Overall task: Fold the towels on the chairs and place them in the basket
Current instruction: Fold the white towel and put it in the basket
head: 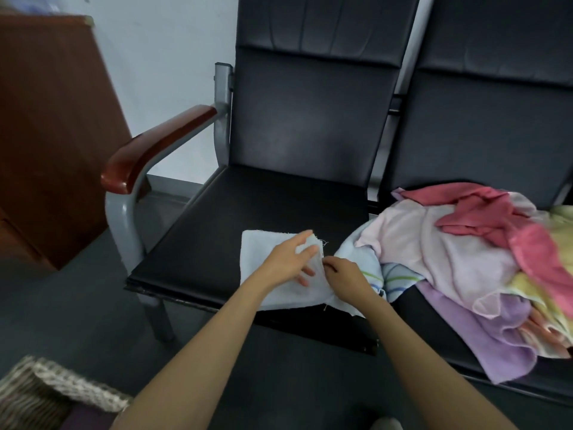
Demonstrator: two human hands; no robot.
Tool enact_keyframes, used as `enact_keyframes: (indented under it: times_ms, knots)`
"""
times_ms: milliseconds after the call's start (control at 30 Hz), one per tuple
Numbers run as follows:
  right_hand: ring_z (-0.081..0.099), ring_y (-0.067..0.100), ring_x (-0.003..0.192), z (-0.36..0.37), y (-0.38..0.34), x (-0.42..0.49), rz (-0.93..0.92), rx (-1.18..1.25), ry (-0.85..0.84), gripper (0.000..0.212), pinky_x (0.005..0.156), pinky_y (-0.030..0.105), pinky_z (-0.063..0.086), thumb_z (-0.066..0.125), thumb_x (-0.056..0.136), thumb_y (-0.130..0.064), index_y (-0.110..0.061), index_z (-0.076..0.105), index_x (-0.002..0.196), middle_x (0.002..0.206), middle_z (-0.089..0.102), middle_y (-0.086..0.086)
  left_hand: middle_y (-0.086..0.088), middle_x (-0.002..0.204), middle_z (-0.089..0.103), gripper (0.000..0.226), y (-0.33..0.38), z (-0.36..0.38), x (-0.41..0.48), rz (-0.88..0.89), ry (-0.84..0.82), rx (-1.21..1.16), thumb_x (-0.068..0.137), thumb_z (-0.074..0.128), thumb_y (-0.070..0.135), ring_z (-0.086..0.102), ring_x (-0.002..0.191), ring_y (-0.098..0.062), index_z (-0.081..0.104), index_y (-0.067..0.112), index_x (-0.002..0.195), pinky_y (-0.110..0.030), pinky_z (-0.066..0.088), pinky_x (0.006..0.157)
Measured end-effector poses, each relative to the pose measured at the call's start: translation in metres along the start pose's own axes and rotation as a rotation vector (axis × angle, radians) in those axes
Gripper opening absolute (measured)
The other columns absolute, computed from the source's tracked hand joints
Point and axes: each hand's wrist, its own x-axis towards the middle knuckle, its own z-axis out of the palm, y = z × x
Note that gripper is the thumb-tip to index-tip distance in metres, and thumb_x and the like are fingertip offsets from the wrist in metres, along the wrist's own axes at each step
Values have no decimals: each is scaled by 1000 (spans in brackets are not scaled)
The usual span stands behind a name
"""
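A pale blue towel point(263, 268) lies partly folded on the front of the left black chair seat point(217, 231). My left hand point(288, 259) rests flat on it with fingers spread, some tucked under a folded flap. My right hand point(344, 274) pinches the towel's edge just right of the left hand. A heap of towels point(465, 259), pink, red, lilac, yellow and striped, covers the right chair seat. A woven basket point(46, 395) stands on the floor at the lower left, with something dark purple inside.
The left chair has a red-brown wooden armrest point(155, 147) on a grey metal frame. A brown wooden cabinet point(46, 135) stands at the left by the wall. Dark floor point(77, 305) lies between the chair and the basket.
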Motion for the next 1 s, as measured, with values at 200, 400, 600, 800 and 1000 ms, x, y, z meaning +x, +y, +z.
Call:
enact_keyframes:
  times_ms: [200,400,600,800,1000]
  knots:
    - [56,22,94,-1,-10,0,139,159,28,37,77,30,39,45,97,-38,-17,47,128,106,61,4,1,122,57,26,-23,-38,-7,82,370,236,97,49,17,57,97,-10,58,18,122,-14,45,76]
    - [52,19,91,5,-21,2,-10,-24,88,39,74,28,42,50,90,-14,-19,44,128,117,54,8,-2,157,18,49,-61,-49,-17,100,252,835,102,34,34,8,146,-18,30,17,148,-35,11,117]
    - [26,29,133,16,-33,8,-108,-449,215,41,105,33,34,46,87,-2,-10,49,128,141,33,11,7,158,-18,57,-75,-35,-23,-64,8,1017,101,10,47,-23,143,-12,-5,26,152,-46,-11,117]
    - [-3,19,148,51,-41,17,-213,-303,-24,50,119,35,0,25,103,-35,-21,20,151,160,8,0,8,158,-16,57,-75,-35,-21,-97,0,978,102,12,46,-21,143,-9,-4,26,152,-49,-11,117]
    - [7,19,147,55,-35,17,-166,-201,-34,51,119,31,6,25,103,-37,-20,19,151,159,11,3,5,159,10,50,-76,-39,-16,-43,155,876,103,23,39,4,146,-12,19,24,150,-46,-3,118]
